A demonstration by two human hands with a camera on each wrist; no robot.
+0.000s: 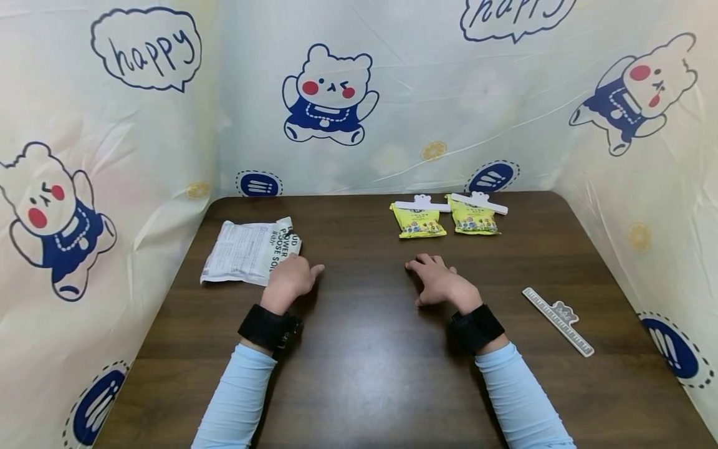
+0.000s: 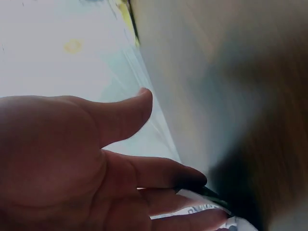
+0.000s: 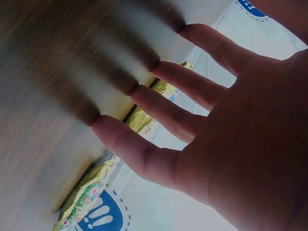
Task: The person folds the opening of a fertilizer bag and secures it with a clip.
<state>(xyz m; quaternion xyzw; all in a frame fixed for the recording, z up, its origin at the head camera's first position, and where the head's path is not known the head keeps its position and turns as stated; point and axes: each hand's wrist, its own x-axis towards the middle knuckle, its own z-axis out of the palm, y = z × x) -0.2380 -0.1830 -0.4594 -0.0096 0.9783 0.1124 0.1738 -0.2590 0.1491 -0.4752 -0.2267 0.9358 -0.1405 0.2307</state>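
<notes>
A white printed bag (image 1: pixel 238 252) lies at the left of the table, its upper right corner torn. My left hand (image 1: pixel 293 277) is at the bag's right edge, thumb spread away. In the left wrist view the fingers (image 2: pixel 163 171) are nearly straight, and the bag's edge (image 2: pixel 207 209) shows by the lower fingertips. On bare wood near the middle, the right hand (image 1: pixel 443 284) rests with fingers spread; its fingertips touch the table in the right wrist view. Beyond it lie two small yellow packets, one on the left (image 1: pixel 419 223) and one on the right (image 1: pixel 475 219), each with a white sealing clip along its top.
A loose pale sealing clip (image 1: pixel 555 321) lies at the right of the brown table (image 1: pixel 359 386). A cartoon-printed sheet (image 1: pixel 404 93) hangs around the table's back and sides. Black bands circle both wrists.
</notes>
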